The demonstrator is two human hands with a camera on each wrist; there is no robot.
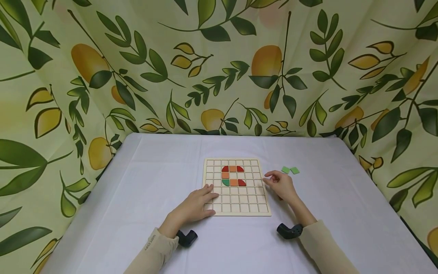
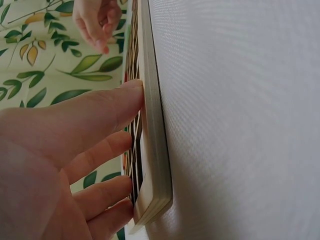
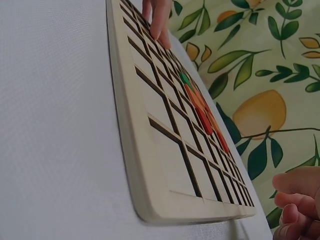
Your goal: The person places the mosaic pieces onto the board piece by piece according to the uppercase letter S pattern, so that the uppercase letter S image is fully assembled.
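Note:
A square wooden grid board [image 1: 239,199] lies on the table. Near its middle sit red quarter-round tiles [image 1: 242,183], orange square tiles [image 1: 225,175] and one green quarter-round tile [image 1: 226,182]. My left hand [image 1: 196,203] rests on the board's left front part, fingers spread and thumb along the front edge; the left wrist view shows the thumb [image 2: 107,107] at the wooden rim. My right hand [image 1: 282,186] hovers by the board's right edge, fingers loosely bent, with no tile visible between thumb and forefinger. Two green square tiles [image 1: 295,170] lie just beyond it.
A white cloth [image 1: 164,163] covers the table. Behind and at the sides hangs a curtain [image 1: 226,53] printed with leaves and fruit. Dark wrist-worn devices [image 1: 289,231] sit at both sleeves.

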